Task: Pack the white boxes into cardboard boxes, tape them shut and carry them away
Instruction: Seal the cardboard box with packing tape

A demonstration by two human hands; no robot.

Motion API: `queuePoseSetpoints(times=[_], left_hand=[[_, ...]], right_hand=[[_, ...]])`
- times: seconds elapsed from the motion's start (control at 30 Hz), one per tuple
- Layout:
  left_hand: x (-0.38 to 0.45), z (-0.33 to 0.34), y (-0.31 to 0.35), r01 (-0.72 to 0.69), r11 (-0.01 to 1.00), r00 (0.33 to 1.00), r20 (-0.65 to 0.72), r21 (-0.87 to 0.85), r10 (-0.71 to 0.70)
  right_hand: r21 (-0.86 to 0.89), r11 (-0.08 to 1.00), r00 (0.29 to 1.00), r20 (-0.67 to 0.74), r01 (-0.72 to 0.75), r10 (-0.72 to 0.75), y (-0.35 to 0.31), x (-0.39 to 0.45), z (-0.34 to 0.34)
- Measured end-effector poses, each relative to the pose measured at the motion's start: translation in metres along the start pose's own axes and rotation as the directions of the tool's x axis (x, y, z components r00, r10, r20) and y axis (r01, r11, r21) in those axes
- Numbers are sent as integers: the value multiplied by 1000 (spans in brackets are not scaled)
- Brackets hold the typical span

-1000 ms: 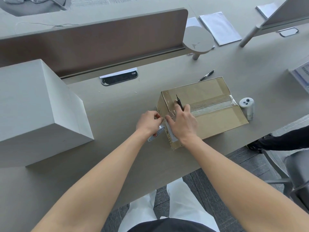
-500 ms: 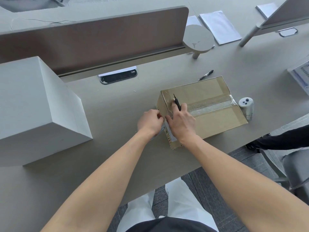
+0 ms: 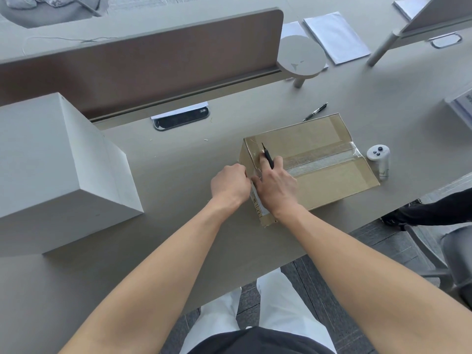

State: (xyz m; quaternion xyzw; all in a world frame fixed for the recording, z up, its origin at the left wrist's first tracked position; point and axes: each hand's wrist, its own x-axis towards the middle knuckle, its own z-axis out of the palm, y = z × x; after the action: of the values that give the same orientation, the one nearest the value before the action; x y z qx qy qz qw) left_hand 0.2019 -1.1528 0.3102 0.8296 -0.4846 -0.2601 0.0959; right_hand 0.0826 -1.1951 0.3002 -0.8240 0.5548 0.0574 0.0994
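A closed cardboard box (image 3: 329, 180) lies on the desk, with clear tape (image 3: 324, 162) running along its top seam. My right hand (image 3: 275, 185) rests on the box's near-left corner and holds a thin black cutter (image 3: 267, 155) that points away over the top. My left hand (image 3: 229, 185) is curled against the box's left end face, touching the right thumb. The tape roll it grips is hidden under its fingers. A large white box (image 3: 51, 162) stands at the left of the desk.
A black pen (image 3: 315, 112) lies behind the cardboard box and a small white cylinder with buttons (image 3: 379, 159) stands at its right end. A desk divider (image 3: 140, 65) runs along the back. A chair (image 3: 454, 256) and a person's dark-clad limb (image 3: 434, 210) are at the right.
The tape roll that showed below my left hand is now covered by it. Both hands stay at the box's left end, and the cutter has moved a little further over the top.
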Motion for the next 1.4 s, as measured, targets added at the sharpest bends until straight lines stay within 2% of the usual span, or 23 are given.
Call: queuePoseSetpoints(times=[0.13, 0.33, 0.43, 0.63, 0.73, 0.87, 0.97, 1.03, 1.2, 1.4], left_hand=[[4, 0, -7, 48, 996, 998, 44, -70, -45], [5, 4, -15, 22, 989, 998, 69, -147, -12], [3, 6, -12, 20, 991, 999, 42, -132, -15], [-2, 3, 1, 3, 1000, 1000, -14, 8, -3], [-3, 2, 2, 8, 1000, 1000, -8, 0, -8], [-2, 2, -10, 8, 996, 1000, 8, -92, -8], [-2, 5, -25, 23, 943, 998, 66, -332, -1], [-2, 6, -30, 28, 901, 997, 75, -433, 6], [-1, 8, -31, 43, 888, 995, 96, -458, 2], [-3, 11, -31, 34, 912, 998, 62, -409, -9]], right_hand=[[20, 1000, 1000, 16, 19, -20, 3, 1, 0], [27, 999, 999, 18, 37, -38, 4, 1, -3], [25, 999, 1000, 5, 25, -25, 0, 1, -2], [38, 999, 1000, 4, 23, -23, 0, -2, -4], [51, 999, 1000, 17, 18, -19, 0, -2, -6], [94, 995, 998, 46, 27, -31, 5, 1, -9], [216, 974, 996, 45, 68, -80, 16, -1, -15], [323, 940, 992, 16, 112, -123, 23, -9, -18], [402, 906, 991, -52, 137, -126, 30, -53, -12], [226, 968, 994, -16, 107, -107, 15, -67, -12]])
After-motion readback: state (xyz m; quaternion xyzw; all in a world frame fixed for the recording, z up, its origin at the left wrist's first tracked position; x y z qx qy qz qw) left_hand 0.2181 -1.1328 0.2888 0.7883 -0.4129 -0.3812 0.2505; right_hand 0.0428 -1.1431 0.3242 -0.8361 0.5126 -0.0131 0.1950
